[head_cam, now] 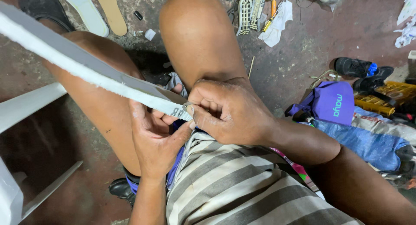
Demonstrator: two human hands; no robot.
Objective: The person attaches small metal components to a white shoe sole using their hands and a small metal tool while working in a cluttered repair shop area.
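- Both hands met at the near end of a long grey strap with a white, fuzzy edge (86,69), which lay across the person's bare knees, above the striped shirt (242,186).
- Left hand (154,138) was cupped beneath the strap's end, fingers curled up around it as a support.
- Right hand (227,110) was closed from above, its thumb and fingertips pinched on a small metal fitting (184,110) at the strap's tip; whether it was a buckle or a clip was too small to tell.
- For good work here, my judgement was that the left hand should keep the end flat and steady while the right hand made only small, squared movements, so the fitting sat straight across the strap and not askew.
- Strap's long axis ran on a diagonal, from the hands at the middle of the view up and away to the upper-left corner; its fitted tip pointed back toward the person's body.
- Farther off, on the dark floor (303,56), lay a purple bag (331,101), black shoes (362,71), two pale insoles (99,10) and white rags (277,21).
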